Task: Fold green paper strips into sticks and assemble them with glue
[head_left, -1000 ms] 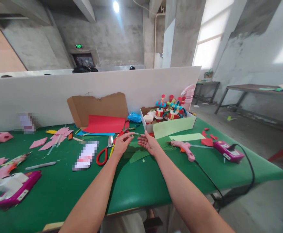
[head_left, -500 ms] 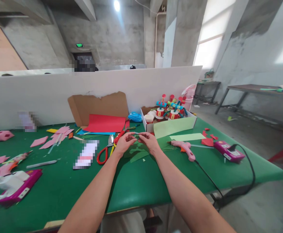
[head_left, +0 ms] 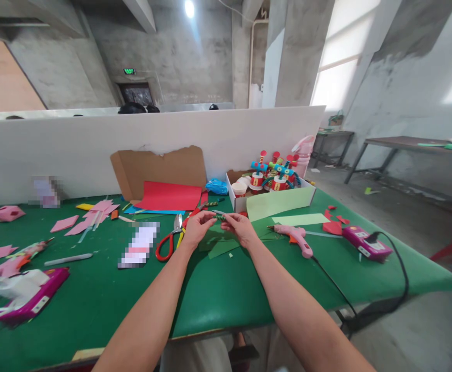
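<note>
A small dark green striped coil [head_left: 219,217], like a folded-paper spring, spans the gap between my hands above the table. The fingertips of my left hand [head_left: 198,228] pinch its left end. My right hand [head_left: 239,228] grips the other end between thumb and fingers. A thin greyish piece shows just behind the coil, too small to name. Green paper pieces [head_left: 223,250] lie beneath my hands. Left of my left wrist are red-handled scissors [head_left: 165,248]. Behind my left hand rests another striped coil [head_left: 211,204].
A pink glue gun [head_left: 293,233] with a cord lies to the right, near a purple power strip [head_left: 366,243]. A white box [head_left: 231,198] holds cup figures at the back. Red paper [head_left: 171,196] leans by cardboard [head_left: 159,165]. Another power strip [head_left: 51,292] sits left.
The coil between my fingers shows slightly more of its length. My hands stay in nearly the same place, and the view has shifted a little.
</note>
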The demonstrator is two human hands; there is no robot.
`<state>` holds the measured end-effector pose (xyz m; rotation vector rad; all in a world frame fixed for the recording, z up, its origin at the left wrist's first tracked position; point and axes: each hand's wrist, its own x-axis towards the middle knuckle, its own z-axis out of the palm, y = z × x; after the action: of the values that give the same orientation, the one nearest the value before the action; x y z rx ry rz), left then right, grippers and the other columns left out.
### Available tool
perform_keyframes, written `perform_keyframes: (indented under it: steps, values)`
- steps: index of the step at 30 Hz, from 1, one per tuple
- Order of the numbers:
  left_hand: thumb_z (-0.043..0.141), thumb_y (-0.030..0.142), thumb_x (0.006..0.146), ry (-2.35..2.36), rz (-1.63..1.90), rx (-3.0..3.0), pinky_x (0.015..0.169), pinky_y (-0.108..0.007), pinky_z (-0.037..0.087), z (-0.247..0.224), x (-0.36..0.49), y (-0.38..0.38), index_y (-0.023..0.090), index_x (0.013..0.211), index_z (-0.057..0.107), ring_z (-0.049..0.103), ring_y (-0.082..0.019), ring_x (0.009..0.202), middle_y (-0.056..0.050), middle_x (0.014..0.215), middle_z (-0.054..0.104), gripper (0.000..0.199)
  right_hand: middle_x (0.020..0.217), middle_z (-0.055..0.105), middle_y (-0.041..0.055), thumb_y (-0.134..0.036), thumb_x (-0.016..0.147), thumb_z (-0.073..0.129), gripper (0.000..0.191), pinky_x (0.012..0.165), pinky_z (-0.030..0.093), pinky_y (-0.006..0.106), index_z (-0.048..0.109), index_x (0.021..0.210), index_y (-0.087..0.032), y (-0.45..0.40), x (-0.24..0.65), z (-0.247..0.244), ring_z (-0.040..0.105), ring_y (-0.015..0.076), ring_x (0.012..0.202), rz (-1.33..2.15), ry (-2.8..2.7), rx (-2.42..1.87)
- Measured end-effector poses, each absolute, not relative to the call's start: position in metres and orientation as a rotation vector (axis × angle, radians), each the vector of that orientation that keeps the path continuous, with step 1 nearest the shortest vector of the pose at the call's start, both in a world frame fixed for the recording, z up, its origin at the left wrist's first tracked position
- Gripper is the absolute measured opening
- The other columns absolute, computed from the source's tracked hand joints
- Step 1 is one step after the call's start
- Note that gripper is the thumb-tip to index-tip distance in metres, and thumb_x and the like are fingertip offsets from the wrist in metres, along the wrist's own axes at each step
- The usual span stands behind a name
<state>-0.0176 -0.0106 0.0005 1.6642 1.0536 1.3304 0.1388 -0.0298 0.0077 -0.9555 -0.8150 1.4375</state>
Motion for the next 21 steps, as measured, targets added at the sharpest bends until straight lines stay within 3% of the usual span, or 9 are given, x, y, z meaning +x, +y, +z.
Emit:
perform_keyframes:
  steps: [3,7,12,21]
  values:
    - [0.068,0.039,0.066,1.084,1.345,1.661,0.066,-0.028,0.052,-0.001,-0.019,-0.008,0.016,0.088,0.068,0.063,-0.016,0.069,-0.004,0.075,0.069,0.032,0.061,0.065,-0.0004,-0.027,0.071,0.075,0.015,0.061,0.056,0.021,0.067,0.074,-0.015,-0.028,0.14,0.006,0.062,0.0084,0.054,1.402,-0.827,-0.964]
    - [0.066,0.037,0.067,1.227,1.353,1.669,0.063,-0.027,0.051,-0.002,-0.028,-0.003,0.017,0.083,0.067,0.063,-0.016,0.064,-0.003,0.07,0.069,0.025,0.07,0.066,0.001,-0.039,0.073,0.07,0.024,0.05,0.053,0.021,0.065,0.074,-0.016,-0.027,0.144,0.007,0.057,0.0074,0.05,1.206,-0.776,-1.058]
    - [0.062,0.033,0.073,1.608,1.401,1.663,0.064,-0.026,0.049,0.006,-0.049,0.001,0.019,0.082,0.065,0.065,-0.016,0.065,-0.002,0.071,0.07,0.017,0.057,0.059,-0.0025,-0.042,0.077,0.061,0.026,0.04,0.043,0.019,0.063,0.069,-0.017,-0.034,0.134,0.003,0.047,0.007,0.042,1.039,-1.016,-1.175]
    - [0.063,0.023,0.075,1.887,0.986,2.049,0.069,-0.026,0.045,0.035,-0.025,0.046,0.021,0.08,0.069,0.065,-0.019,0.079,-0.005,0.081,0.073,0.008,0.053,0.058,-0.0028,-0.038,0.079,0.055,0.026,0.039,0.039,0.018,0.062,0.065,-0.019,-0.043,0.119,-0.007,0.046,0.007,0.037,1.006,-1.389,-1.181]
